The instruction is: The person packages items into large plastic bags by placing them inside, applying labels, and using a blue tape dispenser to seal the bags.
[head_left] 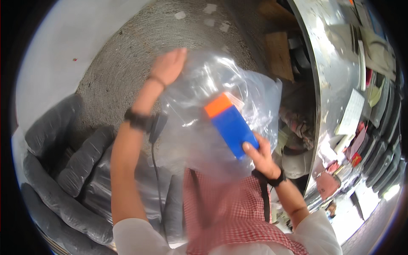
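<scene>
In front of my red-checked apron [227, 199] a clear plastic bag [195, 97] spreads out, puffed and shiny. My right hand [264, 159] grips the lower end of a blue box [233, 131] with an orange end, thumb on top. The box slants across the bag, its orange end up and to the left; a small pale printed patch shows beside it. Up at the bag's far left edge is my left hand [169, 66], smeared by motion. Its fingers lie close together, and whether they pinch the plastic is unclear. A dark oblong device [158, 126] with a cord hangs by my left wrist.
Dark, plastic-wrapped bundles [89, 159] are heaped at the lower left. To the right runs a shiny metal-topped table [329, 63] bearing papers and cloth pieces, with a brown carton [278, 55] under it. Paper scraps [180, 15] dot the rough grey floor [123, 63].
</scene>
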The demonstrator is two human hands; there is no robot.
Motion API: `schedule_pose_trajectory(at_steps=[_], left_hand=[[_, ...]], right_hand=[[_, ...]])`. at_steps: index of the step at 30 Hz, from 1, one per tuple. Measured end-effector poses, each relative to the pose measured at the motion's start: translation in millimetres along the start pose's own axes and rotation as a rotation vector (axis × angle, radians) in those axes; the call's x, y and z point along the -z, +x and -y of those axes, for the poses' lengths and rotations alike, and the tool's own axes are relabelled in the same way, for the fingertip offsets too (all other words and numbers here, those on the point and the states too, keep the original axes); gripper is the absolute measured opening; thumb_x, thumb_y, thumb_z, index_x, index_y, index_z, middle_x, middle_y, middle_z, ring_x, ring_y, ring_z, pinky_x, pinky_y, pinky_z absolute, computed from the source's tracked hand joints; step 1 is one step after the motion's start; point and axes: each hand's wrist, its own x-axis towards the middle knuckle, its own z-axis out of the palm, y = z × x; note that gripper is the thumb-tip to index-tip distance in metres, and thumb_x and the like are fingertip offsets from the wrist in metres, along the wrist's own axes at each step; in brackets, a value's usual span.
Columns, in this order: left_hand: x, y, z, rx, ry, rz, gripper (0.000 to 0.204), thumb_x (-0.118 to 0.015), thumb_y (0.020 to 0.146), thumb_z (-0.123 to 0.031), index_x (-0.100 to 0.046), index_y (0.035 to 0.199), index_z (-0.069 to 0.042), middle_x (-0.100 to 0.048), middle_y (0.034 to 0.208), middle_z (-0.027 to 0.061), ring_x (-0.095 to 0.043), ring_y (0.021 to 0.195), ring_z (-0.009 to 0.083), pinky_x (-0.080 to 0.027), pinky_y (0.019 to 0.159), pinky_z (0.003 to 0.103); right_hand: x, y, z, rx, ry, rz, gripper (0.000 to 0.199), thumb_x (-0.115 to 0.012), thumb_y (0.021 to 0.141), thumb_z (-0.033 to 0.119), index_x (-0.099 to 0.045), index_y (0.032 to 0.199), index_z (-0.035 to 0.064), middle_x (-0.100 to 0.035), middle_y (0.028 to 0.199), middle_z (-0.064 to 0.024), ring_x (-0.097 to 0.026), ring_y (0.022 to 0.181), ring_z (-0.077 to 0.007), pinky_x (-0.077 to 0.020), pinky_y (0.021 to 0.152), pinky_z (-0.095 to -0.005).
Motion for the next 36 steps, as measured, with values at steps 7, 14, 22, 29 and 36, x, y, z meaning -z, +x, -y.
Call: schedule_pose_trajectory(at_steps=[7, 14, 22, 29, 36], left_hand=[[-110.9, -218.9, -86.0, -1.105, 0.175, 0.113, 0.015, -0.067, 0.073, -0.014, -0.058, 0.079, -0.004, -0.057, 0.077, 0.0113, -0.059, 0.077, 0.0282, -0.047, 0.075, 0.045], [-170.1, -139.1, -37.8, -0.658, 0.407, -0.073, 0.054, -0.056, 0.087, -0.033, -0.046, 0.135, -0.010, -0.043, 0.141, 0.0106, -0.039, 0.131, 0.0272, -0.033, 0.105, 0.041], [-194.9, -159.7, -66.8, -0.704, 0.989, -0.213, 0.037, -0.045, 0.094, -0.032, -0.054, 0.129, -0.037, -0.036, 0.148, -0.0035, -0.033, 0.136, 0.0224, -0.023, 0.108, 0.053], [-215.8, -172.2, -64.8, -0.817, 1.030, -0.241, 0.039, -0.049, 0.091, -0.025, -0.056, 0.128, -0.034, -0.039, 0.146, 0.0003, -0.034, 0.136, 0.0258, -0.032, 0.103, 0.054], [-214.9, -152.9, -53.0, -0.715, 0.964, -0.242, 0.043, -0.044, 0.094, -0.025, -0.049, 0.135, -0.035, -0.035, 0.149, -0.0009, -0.026, 0.140, 0.0234, -0.033, 0.098, 0.052]], right_hand=[[14.9, 18.0, 29.2, -0.072, 0.063, 0.037, 0.034, -0.059, 0.093, 0.029, -0.062, 0.105, -0.0026, -0.062, 0.081, -0.0032, -0.056, 0.076, -0.0087, -0.0464, 0.067, -0.0244], [9.5, -14.5, 13.1, 0.339, -0.069, 0.023, 0.040, -0.058, 0.092, 0.029, -0.058, 0.117, -0.0031, -0.066, 0.094, -0.0108, -0.060, 0.088, -0.0137, -0.0480, 0.078, -0.0278], [104.1, -229.4, -173.5, 0.565, -0.299, -0.128, 0.033, -0.068, 0.083, 0.027, -0.063, 0.101, -0.0007, -0.063, 0.084, -0.0166, -0.062, 0.070, -0.0284, -0.0498, 0.066, -0.0367], [118.0, -339.5, -381.7, 0.064, -0.577, -0.408, 0.043, -0.060, 0.086, 0.045, -0.066, 0.087, 0.0027, -0.062, 0.070, -0.0184, -0.061, 0.063, -0.0335, -0.0497, 0.062, -0.0416], [95.6, -223.5, -425.0, -0.400, -0.806, -0.655, 0.038, -0.056, 0.086, 0.041, -0.061, 0.098, 0.0054, -0.067, 0.073, -0.0126, -0.066, 0.064, -0.0316, -0.0525, 0.056, -0.0442]])
